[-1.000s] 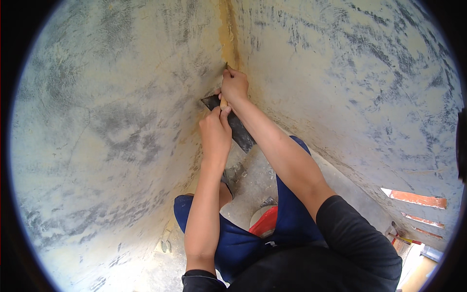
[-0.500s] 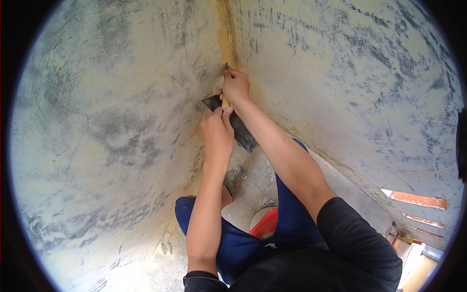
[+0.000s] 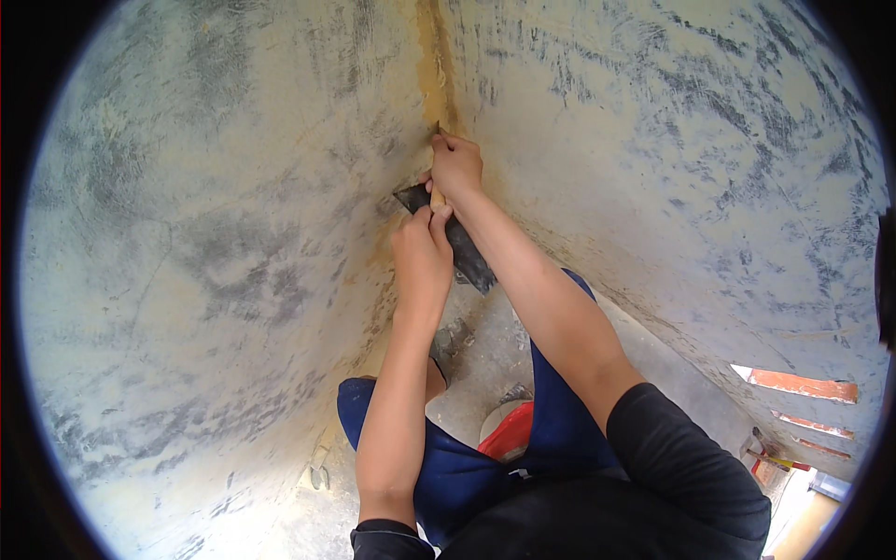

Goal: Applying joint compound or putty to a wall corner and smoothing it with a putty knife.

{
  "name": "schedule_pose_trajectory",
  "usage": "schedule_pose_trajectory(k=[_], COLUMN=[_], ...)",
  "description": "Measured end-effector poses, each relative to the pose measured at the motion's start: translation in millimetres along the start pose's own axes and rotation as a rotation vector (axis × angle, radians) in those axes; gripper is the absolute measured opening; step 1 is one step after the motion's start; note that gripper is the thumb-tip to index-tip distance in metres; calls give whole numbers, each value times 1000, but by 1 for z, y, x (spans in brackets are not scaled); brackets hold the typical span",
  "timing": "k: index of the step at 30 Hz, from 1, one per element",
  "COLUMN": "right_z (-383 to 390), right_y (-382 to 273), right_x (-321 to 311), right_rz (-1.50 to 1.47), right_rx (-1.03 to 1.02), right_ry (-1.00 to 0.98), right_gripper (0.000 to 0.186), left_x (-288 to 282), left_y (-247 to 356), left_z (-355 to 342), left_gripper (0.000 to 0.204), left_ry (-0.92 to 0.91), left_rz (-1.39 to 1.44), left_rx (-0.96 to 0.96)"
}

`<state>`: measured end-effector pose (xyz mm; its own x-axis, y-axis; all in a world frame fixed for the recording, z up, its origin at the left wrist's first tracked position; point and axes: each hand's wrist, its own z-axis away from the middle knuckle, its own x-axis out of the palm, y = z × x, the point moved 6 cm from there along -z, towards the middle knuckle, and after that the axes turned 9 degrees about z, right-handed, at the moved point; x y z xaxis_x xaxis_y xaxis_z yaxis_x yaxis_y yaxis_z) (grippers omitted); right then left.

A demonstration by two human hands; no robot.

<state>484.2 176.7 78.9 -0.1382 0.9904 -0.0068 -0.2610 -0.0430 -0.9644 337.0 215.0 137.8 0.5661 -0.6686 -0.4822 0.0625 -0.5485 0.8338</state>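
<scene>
My right hand (image 3: 456, 165) is closed around a small scraper (image 3: 438, 128). Its narrow dark tip touches the inside corner where two walls meet. A pale wooden handle (image 3: 438, 199) shows between my hands and seems to belong to the scraper. Just below it, my left hand (image 3: 422, 247) has its fingers closed at the edge of a wide black flat blade (image 3: 467, 254). The blade slants down to the right beneath my hands, its grip hidden. Yellowish filler (image 3: 432, 75) runs up the corner above the scraper tip.
Patchy grey-white walls rise at left (image 3: 187, 233) and right (image 3: 607, 140). Between my knees stands a round red and white container (image 3: 509, 431) on the dusty concrete floor (image 3: 476, 350). Slots with orange edges (image 3: 803, 383) cut the right wall low down, near some tools (image 3: 779, 460).
Both hands and the black blade have shifted very slightly to the right. The scraper tip stays at the corner, and both grips are the same.
</scene>
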Motion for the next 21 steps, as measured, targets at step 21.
schedule_pose_trajectory(k=[21], right_z=[-6], right_y=[-8], right_x=[3], right_rz=[-35], right_rx=[27], right_ry=[55], right_gripper=[31], left_x=[1], left_y=[-6], left_z=[-16], left_gripper=[27], left_ry=[-44], left_rz=[5], left_rx=[-90])
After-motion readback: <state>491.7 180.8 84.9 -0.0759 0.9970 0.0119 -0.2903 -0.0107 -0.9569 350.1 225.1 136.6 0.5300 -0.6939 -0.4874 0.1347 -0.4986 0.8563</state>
